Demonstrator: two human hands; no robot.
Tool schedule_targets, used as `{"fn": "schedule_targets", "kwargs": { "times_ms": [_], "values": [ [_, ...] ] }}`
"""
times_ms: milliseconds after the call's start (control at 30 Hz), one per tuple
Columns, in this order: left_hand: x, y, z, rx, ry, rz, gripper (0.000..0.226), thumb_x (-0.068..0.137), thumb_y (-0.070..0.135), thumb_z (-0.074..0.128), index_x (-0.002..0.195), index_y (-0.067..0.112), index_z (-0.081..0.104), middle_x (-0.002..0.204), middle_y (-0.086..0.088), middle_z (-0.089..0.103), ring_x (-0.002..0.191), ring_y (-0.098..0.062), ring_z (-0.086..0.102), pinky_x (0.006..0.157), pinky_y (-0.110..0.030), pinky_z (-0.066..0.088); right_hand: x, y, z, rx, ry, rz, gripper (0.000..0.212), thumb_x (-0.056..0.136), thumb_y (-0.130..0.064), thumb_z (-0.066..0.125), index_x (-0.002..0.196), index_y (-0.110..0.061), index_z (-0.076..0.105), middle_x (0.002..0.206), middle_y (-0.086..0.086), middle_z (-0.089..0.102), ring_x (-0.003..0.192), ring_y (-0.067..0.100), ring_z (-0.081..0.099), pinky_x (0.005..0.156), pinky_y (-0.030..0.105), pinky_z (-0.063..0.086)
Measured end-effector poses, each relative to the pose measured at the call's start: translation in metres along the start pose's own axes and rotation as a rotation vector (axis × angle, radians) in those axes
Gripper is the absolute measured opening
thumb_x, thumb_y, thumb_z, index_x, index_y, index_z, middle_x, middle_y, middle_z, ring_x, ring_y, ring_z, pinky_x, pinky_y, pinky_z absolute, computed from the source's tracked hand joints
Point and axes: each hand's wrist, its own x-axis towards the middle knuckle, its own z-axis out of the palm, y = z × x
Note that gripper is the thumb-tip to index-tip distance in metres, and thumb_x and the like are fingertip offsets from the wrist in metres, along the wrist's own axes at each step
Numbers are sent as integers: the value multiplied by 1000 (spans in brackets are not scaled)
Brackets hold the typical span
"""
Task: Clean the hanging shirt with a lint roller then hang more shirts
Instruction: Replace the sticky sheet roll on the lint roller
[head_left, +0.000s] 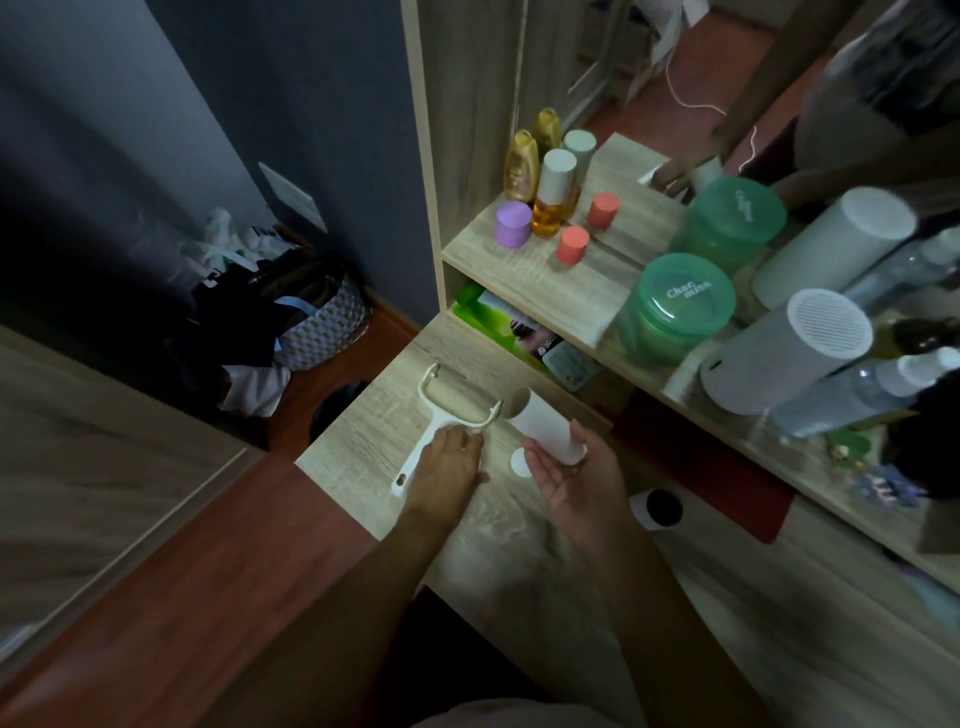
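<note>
I note the lint roller frame (441, 421) lying flat on the wooden tabletop (363, 436), handle toward me. My left hand (449, 475) rests on that handle, fingers curled over it. Just right of the frame, my right hand (579, 478) holds a white roll tube (543, 423), thumb and fingers pinching its near end.

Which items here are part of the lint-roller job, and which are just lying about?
In use: lint roller frame under left hand; white roll tube in right hand.

Lying about: green jar, purple cap, amber bottle, patterned basket.
</note>
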Motion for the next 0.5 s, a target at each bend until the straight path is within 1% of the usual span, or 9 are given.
{"fn": "schedule_targets", "kwargs": {
  "times_ms": [67, 133, 233, 300, 367, 433, 467, 500],
  "values": [
    [-1, -2, -2, 2, 27, 21, 54, 88, 30, 61, 136, 8, 46, 132, -16, 50, 121, -29, 46, 100, -36, 39, 1, 0, 0, 9, 1, 0, 43, 91, -22, 60, 124, 4, 51, 123, 31, 58, 70, 33, 74, 59, 38, 62],
    [-3, -5, -8, -20, 83, 49, 53, 86, 29, 65, 133, 9, 50, 127, -15, 54, 113, -29, 51, 93, -37, 44, 3, 0, -1, 5, -8, 1, 43, 91, -21, 60, 125, 4, 50, 126, 30, 56, 70, 33, 73, 55, 37, 61],
    [-6, -16, -22, -65, 188, 46, 41, 83, 30, 69, 119, 12, 59, 115, -12, 59, 99, -27, 56, 80, -37, 49, 4, 4, 1, -7, -38, 15, 52, 87, -19, 62, 131, 4, 47, 129, 30, 55, 75, 34, 73, 54, 36, 60],
    [-6, -29, -32, -74, 248, 14, 35, 82, 31, 69, 110, 11, 62, 107, -13, 61, 91, -30, 59, 72, -40, 50, 3, 7, 6, -12, -54, 33, 59, 79, -17, 67, 131, 3, 48, 125, 28, 58, 79, 34, 73, 57, 38, 61],
    [-9, -45, -45, -75, 290, -33, 33, 84, 33, 67, 108, 11, 63, 105, -14, 61, 90, -32, 58, 71, -41, 49, 0, 11, 13, -13, -65, 51, 63, 73, -16, 70, 129, 2, 50, 118, 25, 61, 80, 33, 72, 60, 39, 62],
    [-13, -63, -59, -76, 336, -89, 32, 85, 31, 66, 110, 11, 63, 108, -15, 59, 92, -34, 56, 73, -43, 47, -3, 19, 23, -42, -92, 34, 59, 70, -18, 75, 122, 0, 56, 114, 22, 61, 80, 29, 70, 62, 36, 62],
    [-16, -73, -66, -76, 369, -116, 31, 86, 30, 65, 111, 12, 63, 108, -14, 58, 92, -34, 56, 73, -43, 46, -4, 24, 30, -97, -117, 1, 61, 62, -22, 80, 116, -2, 58, 112, 19, 60, 83, 27, 68, 64, 34, 62],
    [-19, -84, -72, -79, 407, -140, 29, 87, 31, 62, 110, 13, 62, 108, -13, 57, 92, -33, 55, 74, -43, 45, -5, 31, 36, -201, -140, -61, 69, 49, -27, 87, 109, -7, 59, 111, 15, 59, 87, 24, 65, 71, 32, 60]
  ]
}}
